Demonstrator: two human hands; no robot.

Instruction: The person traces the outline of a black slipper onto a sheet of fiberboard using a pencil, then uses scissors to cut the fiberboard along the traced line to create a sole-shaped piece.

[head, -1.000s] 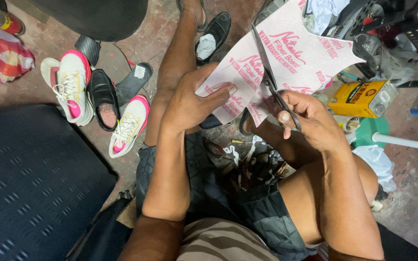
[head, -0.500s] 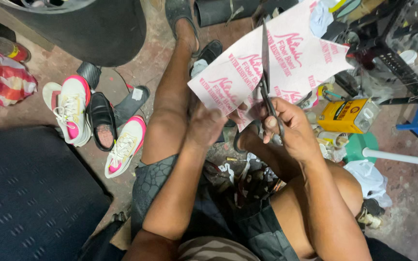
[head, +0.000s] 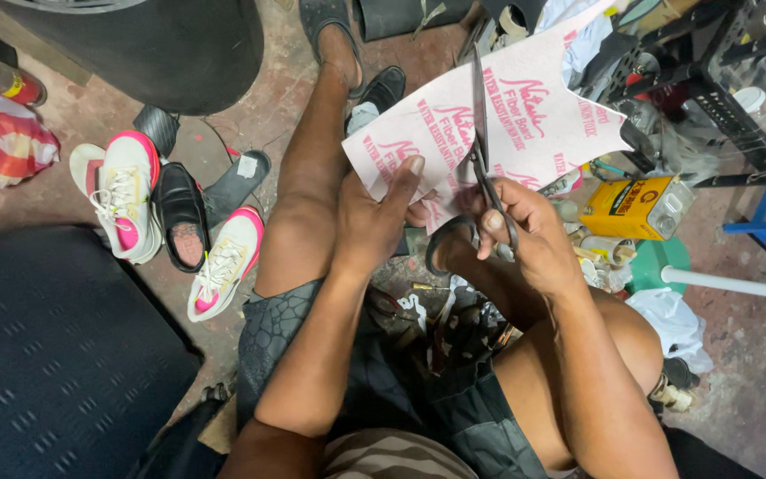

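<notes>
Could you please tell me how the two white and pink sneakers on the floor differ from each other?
The left sneaker lies beside the black shoe on its far side, toe pointing up the picture; the right sneaker lies on the near side, tilted, toe toward the person's leg. The left sneaker shows a broad pink heel patch; the right sneaker shows pink along its edge. Both are white, pink-trimmed and laced.

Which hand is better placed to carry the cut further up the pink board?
Right: the right hand holds the scissors, blades in the pink board. The left hand pinches its lower edge.
</notes>
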